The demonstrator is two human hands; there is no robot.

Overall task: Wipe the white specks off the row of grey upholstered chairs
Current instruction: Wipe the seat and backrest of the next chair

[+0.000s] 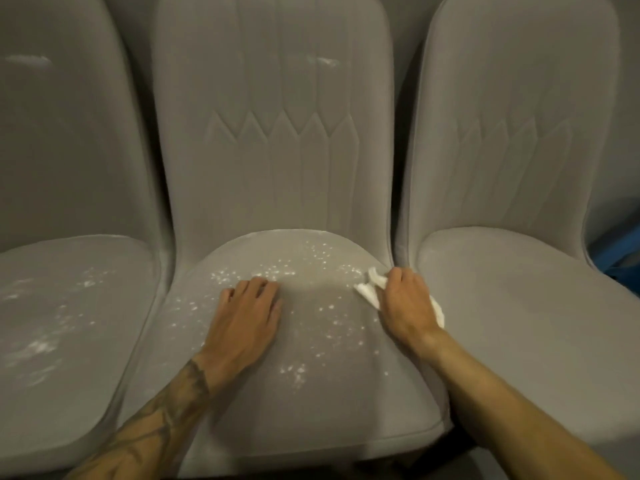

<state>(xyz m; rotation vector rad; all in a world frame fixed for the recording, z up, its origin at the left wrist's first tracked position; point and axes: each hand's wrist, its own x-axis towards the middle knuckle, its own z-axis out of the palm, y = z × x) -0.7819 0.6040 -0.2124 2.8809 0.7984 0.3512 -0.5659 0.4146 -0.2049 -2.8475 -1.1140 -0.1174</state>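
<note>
Three grey upholstered chairs stand side by side. The middle chair (277,188) has white specks (277,271) scattered over its seat and a white smear on its backrest. My left hand (242,320) rests flat on that seat, fingers straight, at the edge of the specks. My right hand (405,303) grips a crumpled white cloth (370,289) and presses it onto the seat's right edge. The left chair (62,168) also carries white specks on its seat and a smear on its back. The right chair (519,271) looks free of specks.
A blue object (620,247) shows behind the right chair at the frame's right edge. The chairs stand close together with narrow gaps between them. Dark floor lies below the front edge of the seats.
</note>
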